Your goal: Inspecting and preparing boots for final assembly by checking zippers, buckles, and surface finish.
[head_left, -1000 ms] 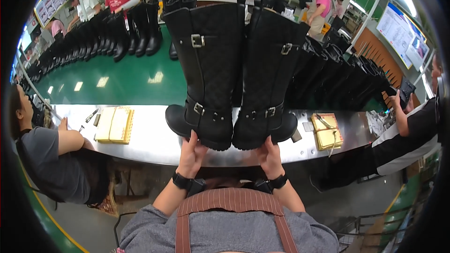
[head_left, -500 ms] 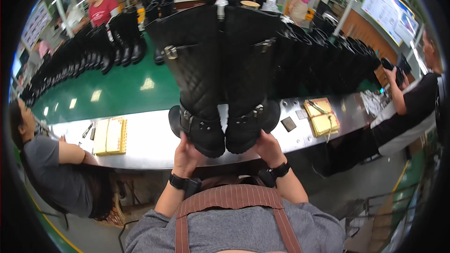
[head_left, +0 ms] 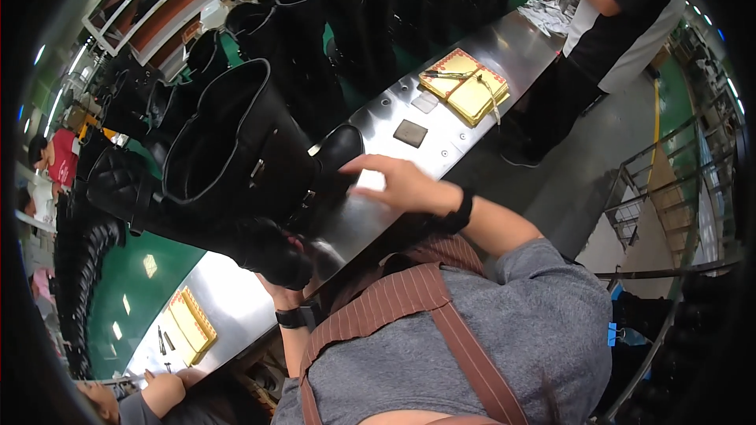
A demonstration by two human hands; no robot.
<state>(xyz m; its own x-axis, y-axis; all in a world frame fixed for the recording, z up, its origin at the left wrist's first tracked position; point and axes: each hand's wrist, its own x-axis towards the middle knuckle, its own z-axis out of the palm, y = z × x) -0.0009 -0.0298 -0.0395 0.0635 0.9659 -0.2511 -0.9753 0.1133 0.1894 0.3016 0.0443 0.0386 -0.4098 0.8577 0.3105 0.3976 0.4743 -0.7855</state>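
Note:
My left hand [head_left: 285,294] is closed under the foot of a black boot [head_left: 272,256]. That boot lies tilted, its quilted, buckled shaft reaching away to the left. Next to it a second tall black boot [head_left: 272,153] stands upright over the metal bench, with its wide opening facing up and its rounded toe to the right. Close by this toe, my right hand [head_left: 405,185] is open, thumb and fingers spread, and holds nothing. The boots hide part of my left fingers.
Several black boots [head_left: 339,8] stand along the green table [head_left: 130,283] behind the metal bench [head_left: 331,248]. A tied yellow card bundle [head_left: 476,86] and a dark square piece [head_left: 410,133] lie to the right; another yellow bundle [head_left: 187,329] is at left. A co-worker [head_left: 630,24] stands at far right.
My view has turned to the right. The two boots, held up side by side before, are now apart: one tilted in my left hand, one upright. My right hand has let go of its boot.

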